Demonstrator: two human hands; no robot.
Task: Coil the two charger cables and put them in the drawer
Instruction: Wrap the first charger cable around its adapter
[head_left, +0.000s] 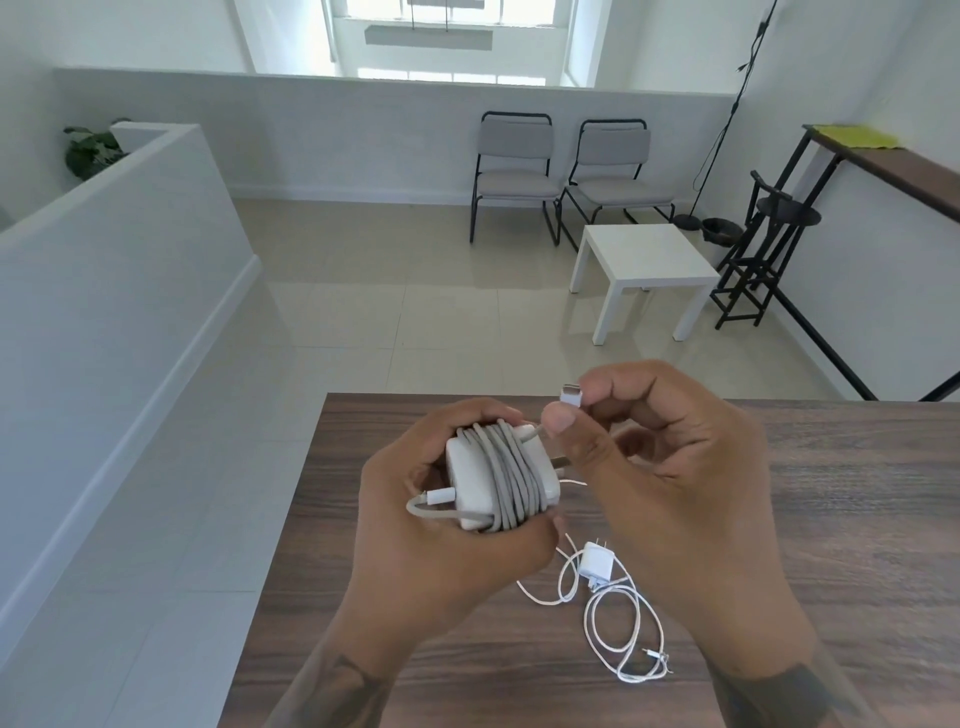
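A left hand (441, 499) is gripping a white power adapter (498, 475) wound with its grey cable (511, 467) above a wooden bench (831, 519). The right hand (675, 467) is pinching the cable's connector (571, 392). A small white charger (597, 564) is lying loose below.

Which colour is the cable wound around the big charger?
Light grey cable, seen in the head view.

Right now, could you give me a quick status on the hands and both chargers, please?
Left hand grips large charger, cable wound. Right hand pinches its connector. Small charger lies uncoiled on table. No drawer in view.
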